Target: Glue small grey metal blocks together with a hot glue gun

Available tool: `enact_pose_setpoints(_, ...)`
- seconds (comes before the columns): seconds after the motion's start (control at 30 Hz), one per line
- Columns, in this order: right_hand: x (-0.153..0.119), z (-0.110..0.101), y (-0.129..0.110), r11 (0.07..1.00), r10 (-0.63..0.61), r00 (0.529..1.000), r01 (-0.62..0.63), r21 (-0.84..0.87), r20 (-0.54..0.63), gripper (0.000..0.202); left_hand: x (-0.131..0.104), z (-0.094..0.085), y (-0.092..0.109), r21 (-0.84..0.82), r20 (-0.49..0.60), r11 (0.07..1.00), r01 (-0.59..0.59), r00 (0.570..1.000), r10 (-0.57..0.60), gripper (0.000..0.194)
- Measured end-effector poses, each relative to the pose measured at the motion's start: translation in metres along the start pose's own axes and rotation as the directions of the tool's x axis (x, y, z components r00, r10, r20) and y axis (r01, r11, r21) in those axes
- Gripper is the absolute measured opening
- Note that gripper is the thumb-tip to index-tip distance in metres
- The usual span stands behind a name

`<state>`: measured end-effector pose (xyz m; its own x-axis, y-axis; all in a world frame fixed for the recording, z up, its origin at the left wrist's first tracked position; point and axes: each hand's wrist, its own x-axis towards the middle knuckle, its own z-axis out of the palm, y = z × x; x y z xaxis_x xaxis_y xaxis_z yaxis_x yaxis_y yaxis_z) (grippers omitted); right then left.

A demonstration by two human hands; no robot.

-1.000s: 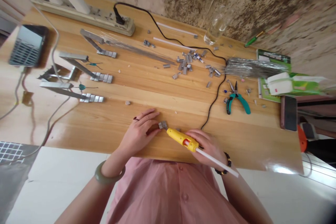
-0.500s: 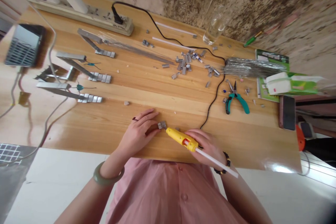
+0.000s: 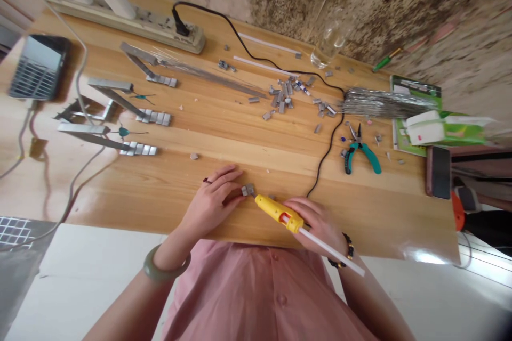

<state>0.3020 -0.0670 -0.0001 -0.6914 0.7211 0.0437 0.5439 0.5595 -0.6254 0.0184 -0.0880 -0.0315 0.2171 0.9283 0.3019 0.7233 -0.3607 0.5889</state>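
The small metal block [image 3: 248, 190] sits near the table's [image 3: 224, 133] front edge, pinched by my left hand [image 3: 212, 203], while my right hand [image 3: 316, 221], wrapped round the yellow glue gun [image 3: 279, 212], has barely shifted its nozzle.

glue gun [image 3: 279, 213] edged slightly right, away from metal piece [image 3: 248, 190]

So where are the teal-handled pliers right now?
In the head view, the teal-handled pliers lie on the wooden table, right of the black cord, below the bundle of silver wires, beyond the right hand.
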Motion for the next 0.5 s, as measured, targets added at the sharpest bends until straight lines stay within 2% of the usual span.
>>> enact_pose_setpoints(0.27, 0.0105, 0.0013, -0.0038, 0.999, -0.029, 0.999, 0.029, 0.028, 0.016, 0.037, 0.0002, -0.0003, 0.0002, -0.023, -0.004, 1.0, 0.009, 1.0, -0.009, 0.008)
enact_pose_setpoints(0.5, 0.0041, 0.0016, -0.0028, 1.0, -0.015, 0.999, 0.014, 0.02, 0.029, 0.039, 0.0002, -0.001, 0.0009, -0.027, -0.008, 1.0, 0.003, 1.0, -0.003, 0.005)
